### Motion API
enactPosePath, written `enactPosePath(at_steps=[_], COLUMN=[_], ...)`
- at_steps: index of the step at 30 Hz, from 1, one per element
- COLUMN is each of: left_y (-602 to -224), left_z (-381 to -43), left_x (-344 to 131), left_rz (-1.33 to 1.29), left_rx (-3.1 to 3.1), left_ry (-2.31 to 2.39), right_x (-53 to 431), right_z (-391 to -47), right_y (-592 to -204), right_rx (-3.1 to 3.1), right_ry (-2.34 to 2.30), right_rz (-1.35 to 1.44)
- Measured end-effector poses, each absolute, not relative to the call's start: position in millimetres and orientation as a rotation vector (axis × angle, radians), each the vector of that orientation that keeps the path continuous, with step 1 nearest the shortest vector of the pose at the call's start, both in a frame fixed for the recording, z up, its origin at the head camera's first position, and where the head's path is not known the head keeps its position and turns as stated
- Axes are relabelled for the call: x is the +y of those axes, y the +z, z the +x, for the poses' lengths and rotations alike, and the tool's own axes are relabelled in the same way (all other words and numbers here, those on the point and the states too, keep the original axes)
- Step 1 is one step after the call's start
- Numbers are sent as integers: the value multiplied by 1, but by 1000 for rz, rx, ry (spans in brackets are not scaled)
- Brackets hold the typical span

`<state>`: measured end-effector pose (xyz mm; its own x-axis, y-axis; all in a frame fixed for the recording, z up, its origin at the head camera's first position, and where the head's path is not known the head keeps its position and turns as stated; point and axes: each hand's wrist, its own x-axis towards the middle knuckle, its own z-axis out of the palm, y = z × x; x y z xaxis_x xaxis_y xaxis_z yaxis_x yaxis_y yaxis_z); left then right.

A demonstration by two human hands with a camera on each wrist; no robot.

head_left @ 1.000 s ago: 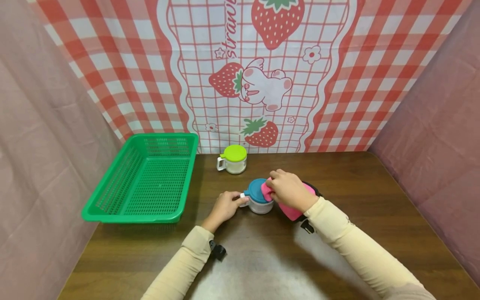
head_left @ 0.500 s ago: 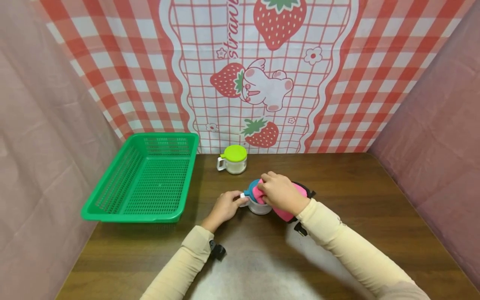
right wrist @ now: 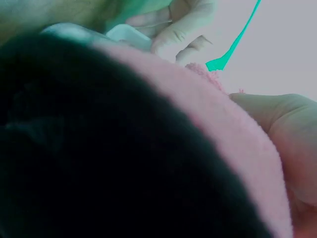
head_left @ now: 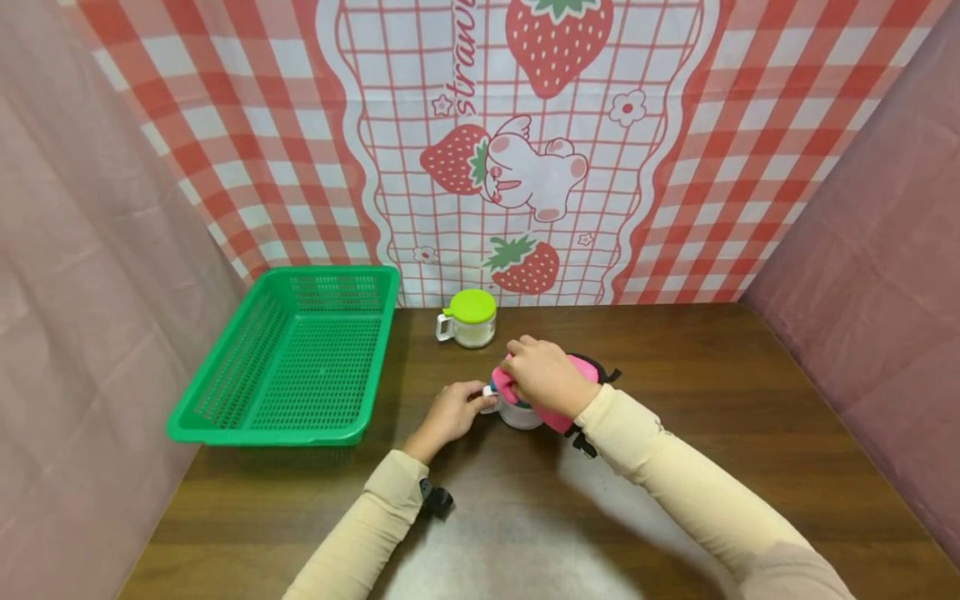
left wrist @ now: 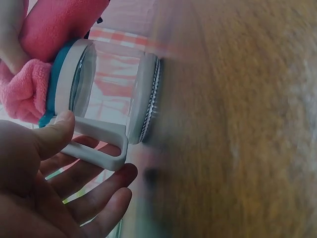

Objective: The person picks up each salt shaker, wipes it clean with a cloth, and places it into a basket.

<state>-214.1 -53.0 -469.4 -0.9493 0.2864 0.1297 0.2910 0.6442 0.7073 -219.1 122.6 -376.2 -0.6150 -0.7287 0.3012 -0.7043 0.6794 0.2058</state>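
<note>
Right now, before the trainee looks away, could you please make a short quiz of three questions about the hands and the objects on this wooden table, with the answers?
1. True or false: in the head view, the rectangular green plastic basket is left of the round clear jar with the lime-green lid.
2. What does the right hand hold? a) a yellow sponge; b) a fluffy pink cloth; c) a metal spoon.
3. Complete: the left hand holds the round clear jar with the blue lid by its ____.

Key: 1 true; 2 b; 3 white handle.
</note>
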Motion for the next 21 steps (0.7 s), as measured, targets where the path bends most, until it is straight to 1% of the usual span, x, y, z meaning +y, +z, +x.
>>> enactPosePath(at_steps=[13, 21], left_y=[-468, -468], left_z=[-212, -213], left_x=[-54, -54], left_rz=[-504, -472], left_rx=[-2818, -2821], left_ry=[-1212, -1237], right_x=[113, 121], right_z=[-234, -249], right_y=[-374, -374], right_rx=[-2621, -2707], right_ry=[-139, -135], right_rz=[1085, 1009])
